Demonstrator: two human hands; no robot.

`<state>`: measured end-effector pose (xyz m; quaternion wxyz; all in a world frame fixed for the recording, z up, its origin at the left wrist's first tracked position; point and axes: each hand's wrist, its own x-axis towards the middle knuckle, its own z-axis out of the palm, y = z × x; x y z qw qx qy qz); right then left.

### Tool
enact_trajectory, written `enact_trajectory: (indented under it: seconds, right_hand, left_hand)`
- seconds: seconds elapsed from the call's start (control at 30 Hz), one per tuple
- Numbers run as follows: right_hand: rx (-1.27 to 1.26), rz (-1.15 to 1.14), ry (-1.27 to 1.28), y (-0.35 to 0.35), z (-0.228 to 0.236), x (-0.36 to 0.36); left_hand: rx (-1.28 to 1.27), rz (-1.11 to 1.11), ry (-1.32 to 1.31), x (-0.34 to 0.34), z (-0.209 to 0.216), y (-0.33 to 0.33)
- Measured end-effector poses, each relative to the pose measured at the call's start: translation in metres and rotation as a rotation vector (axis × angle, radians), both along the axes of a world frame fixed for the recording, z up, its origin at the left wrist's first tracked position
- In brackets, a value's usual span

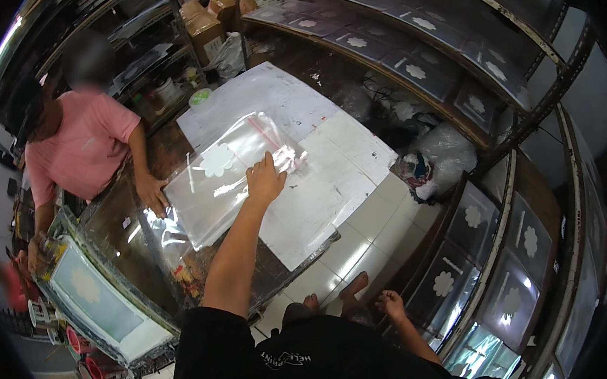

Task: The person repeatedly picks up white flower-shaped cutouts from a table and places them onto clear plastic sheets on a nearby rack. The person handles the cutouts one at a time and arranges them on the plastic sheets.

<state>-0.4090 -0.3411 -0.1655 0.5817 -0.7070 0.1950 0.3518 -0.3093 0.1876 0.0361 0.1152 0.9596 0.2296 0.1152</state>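
Observation:
My left hand (266, 180) reaches over the table, its fingers bent onto a clear plastic bag (209, 199) and closed on its film. The bag is printed with a white flower shape (218, 160) and a white bar, and a pink stripe runs near its far right end. My right hand (390, 304) hangs low at my side near the drying rack, fingers loosely curled and apart, holding nothing visible. Across the table a co-worker's hand (152, 194) rests by the bag's left edge. Their other hand (38, 254) is at the framed printing screen (93, 296), which bears the same flower shape.
White boards (330, 166) cover much of the table. Racks (406, 48) of flower-printed sheets stand at the far right, and more printed sheets (479, 283) lie at my right. Crumpled clear plastic (449, 155) lies beyond the table's right corner. Cardboard boxes (202, 29) stand behind.

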Motion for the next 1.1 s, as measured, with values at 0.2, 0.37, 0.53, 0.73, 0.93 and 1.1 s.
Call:
enact_trajectory:
  seconds: [0.2, 0.37, 0.53, 0.73, 0.93, 1.1]
  right_hand:
    - [0.049, -0.061, 0.015, -0.003, 0.005, -0.014]
    - [0.117, -0.075, -0.061, 0.021, 0.018, 0.013]
    - [0.603, -0.093, -0.082, 0.099, 0.153, 0.082]
    - [0.809, 0.070, -0.190, 0.133, 0.228, 0.142]
    - [0.464, -0.266, -0.371, 0.074, 0.208, 0.143]
    - [0.258, -0.335, -0.454, -0.020, 0.201, 0.131]
  left_hand:
    - [0.136, -0.139, -0.156, 0.004, -0.018, -0.001]
    - [0.136, -0.213, -0.146, 0.005, 0.002, -0.032]
    - [0.073, -0.540, -0.340, -0.018, 0.033, -0.117]
    - [-0.030, -0.849, -0.320, -0.036, 0.037, -0.211]
    - [-0.120, -1.103, -0.249, -0.033, 0.028, -0.269]
    - [-0.358, -1.237, -0.108, -0.038, 0.047, -0.298]
